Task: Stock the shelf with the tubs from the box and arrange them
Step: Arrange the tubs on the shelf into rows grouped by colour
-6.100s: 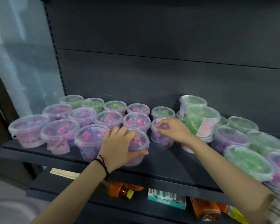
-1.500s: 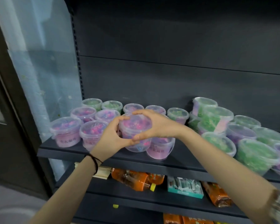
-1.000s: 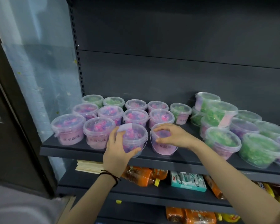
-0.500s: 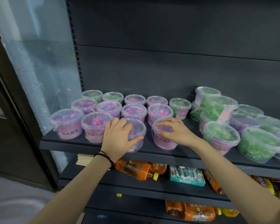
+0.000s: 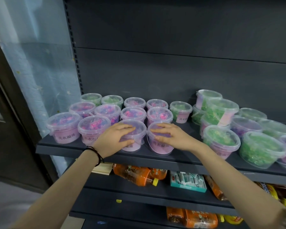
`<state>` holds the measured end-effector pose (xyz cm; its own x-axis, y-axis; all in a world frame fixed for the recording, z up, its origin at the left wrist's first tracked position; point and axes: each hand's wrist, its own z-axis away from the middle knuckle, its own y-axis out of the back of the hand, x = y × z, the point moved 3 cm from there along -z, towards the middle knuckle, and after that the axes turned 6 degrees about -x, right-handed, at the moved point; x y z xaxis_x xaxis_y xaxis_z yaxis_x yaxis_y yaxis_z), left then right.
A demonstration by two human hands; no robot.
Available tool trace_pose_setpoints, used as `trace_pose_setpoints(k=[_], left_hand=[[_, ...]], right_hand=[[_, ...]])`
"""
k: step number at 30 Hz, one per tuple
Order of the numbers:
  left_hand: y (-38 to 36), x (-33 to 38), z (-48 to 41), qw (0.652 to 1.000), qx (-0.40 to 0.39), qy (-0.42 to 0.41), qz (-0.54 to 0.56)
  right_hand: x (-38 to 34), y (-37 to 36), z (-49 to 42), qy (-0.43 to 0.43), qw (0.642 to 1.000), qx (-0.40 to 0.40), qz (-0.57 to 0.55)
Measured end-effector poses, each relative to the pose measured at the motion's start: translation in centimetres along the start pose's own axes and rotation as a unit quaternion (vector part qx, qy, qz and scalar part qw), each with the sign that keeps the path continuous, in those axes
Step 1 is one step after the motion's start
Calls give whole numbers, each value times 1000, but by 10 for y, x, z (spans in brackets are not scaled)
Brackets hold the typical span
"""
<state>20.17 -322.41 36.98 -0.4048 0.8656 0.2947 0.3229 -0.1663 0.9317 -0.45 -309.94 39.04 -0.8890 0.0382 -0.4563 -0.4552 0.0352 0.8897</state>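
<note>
On the dark shelf point(image 5: 76, 148), clear tubs of pink and purple beads stand in rows at the left. In the front row, my left hand point(image 5: 116, 138) grips one pink tub point(image 5: 132, 147), fingers over its lid and thumb on its front. Beside it, touching, stands a second pink tub point(image 5: 161, 146), which my right hand point(image 5: 170, 136) holds the same way. Two more front-row pink tubs point(image 5: 64, 128) point(image 5: 92, 129) stand to the left. Green tubs point(image 5: 221, 141) point(image 5: 261, 149) crowd the right side unevenly, with one green tub point(image 5: 221, 111) stacked on others.
The shelf's back panel point(image 5: 155, 71) rises behind the tubs. A translucent sheet point(image 5: 40, 71) hangs at the left. The shelf below holds orange bottles point(image 5: 135, 176), a teal box point(image 5: 186, 180) and a wooden stick bundle point(image 5: 102, 167). More orange packs point(image 5: 191, 217) lie lower down.
My hands lowered the raised pink tub into the front row. My left hand pushed it up against the tub under my right hand, and both hands now rest on the lids.
</note>
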Motion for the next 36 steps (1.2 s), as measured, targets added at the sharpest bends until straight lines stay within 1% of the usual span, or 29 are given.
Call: trace_pose_setpoints(k=[3,6,8,10,11,13,16,19,22,25,28,30,33,36], left_hand=[[0,-1,-2,1000,0,6,-3],[3,-3,-2,999,5,-3,-33],[11,-11,4,997,63,18,-48],[22,-26,14,986,138,65,-64],[27,-34,18,980,156,92,-81],[34,-49,27,974,138,135,-115],[37,-70,36,974,102,152,-137],[37,-90,41,982,67,136,-116],[39,-103,43,990,31,91,-99],[49,-111,42,997,11,44,-69],[54,-118,42,1000,3,17,-25],[52,-120,41,1000,14,4,-5],[45,-122,35,999,38,-30,7],[45,-126,33,999,21,-38,0]], right_hand=[[-4,1,-1,4,1000,1,20],[-13,2,-5,19,999,32,24],[-24,1,-12,37,998,43,26],[-37,-3,-20,56,997,36,27],[-43,-7,-24,66,997,28,27],[-55,-17,-34,80,996,13,27],[-70,-28,-50,88,996,8,29],[-81,-35,-66,93,995,7,37],[-83,-41,-77,78,996,3,44],[-83,-43,-82,69,997,19,42],[-82,-43,-79,69,997,25,12],[-82,-43,-78,66,998,22,-7],[-87,-40,-78,52,999,11,-11],[-91,-37,-79,41,999,4,-12]])
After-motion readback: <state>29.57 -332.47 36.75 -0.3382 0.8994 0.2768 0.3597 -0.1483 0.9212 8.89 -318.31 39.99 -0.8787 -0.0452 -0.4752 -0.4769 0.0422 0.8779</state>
